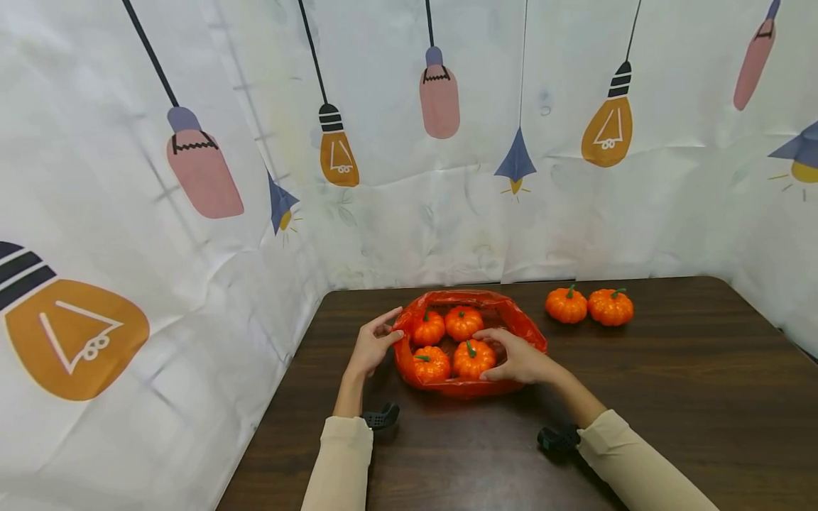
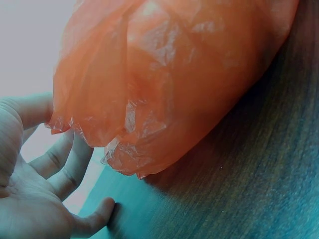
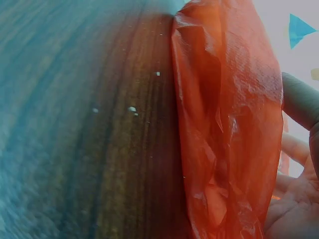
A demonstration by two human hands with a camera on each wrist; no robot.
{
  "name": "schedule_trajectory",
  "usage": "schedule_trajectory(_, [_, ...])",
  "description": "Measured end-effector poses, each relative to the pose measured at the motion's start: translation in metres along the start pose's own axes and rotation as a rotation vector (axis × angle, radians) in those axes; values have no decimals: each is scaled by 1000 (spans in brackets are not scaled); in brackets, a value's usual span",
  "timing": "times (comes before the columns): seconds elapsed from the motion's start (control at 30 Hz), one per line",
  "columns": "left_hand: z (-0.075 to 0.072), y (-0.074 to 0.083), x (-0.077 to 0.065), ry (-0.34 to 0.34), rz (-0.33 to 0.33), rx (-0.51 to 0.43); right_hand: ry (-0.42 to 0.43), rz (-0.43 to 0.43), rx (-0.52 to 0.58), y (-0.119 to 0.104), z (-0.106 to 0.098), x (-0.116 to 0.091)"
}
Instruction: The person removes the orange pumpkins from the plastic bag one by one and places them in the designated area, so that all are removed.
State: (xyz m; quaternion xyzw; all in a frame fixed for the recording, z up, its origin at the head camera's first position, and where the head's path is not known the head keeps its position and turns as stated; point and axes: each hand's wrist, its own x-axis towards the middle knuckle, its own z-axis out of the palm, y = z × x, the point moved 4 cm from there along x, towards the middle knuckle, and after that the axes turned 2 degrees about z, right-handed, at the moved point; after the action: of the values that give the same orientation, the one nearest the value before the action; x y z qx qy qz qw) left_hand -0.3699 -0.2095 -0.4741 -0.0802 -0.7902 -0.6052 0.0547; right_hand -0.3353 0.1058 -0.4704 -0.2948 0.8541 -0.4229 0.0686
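A red plastic bag [image 1: 533, 333] lies with its mouth wide open on the dark table, holding several small orange pumpkins [image 1: 464, 323]. My left hand [image 1: 373, 345] grips the bag's left rim between thumb and fingers; the left wrist view shows this hand [image 2: 45, 184] beside the thin, crinkled plastic [image 2: 174, 89]. Reaching over the right rim, my right hand [image 1: 520, 358] holds the front right pumpkin [image 1: 471, 360], fingertips behind it and thumb in front. In the right wrist view the bag's side [image 3: 229, 119] hides most of what the right hand [image 3: 299, 199] holds.
Two more pumpkins [image 1: 566, 305] stand side by side near the table's back edge, right of the bag. The dark wooden table [image 1: 690, 397] meets a white curtain [image 1: 409, 213] printed with lamps at the back and left.
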Motion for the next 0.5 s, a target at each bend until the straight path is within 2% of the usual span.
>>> schedule_trajectory(0.27, [1, 2, 0, 1, 1, -6, 10, 76, 65, -3, -10, -3])
schedule_trajectory(0.5, [2, 2, -1, -2, -6, -4, 35, 82, 76, -5, -20, -5])
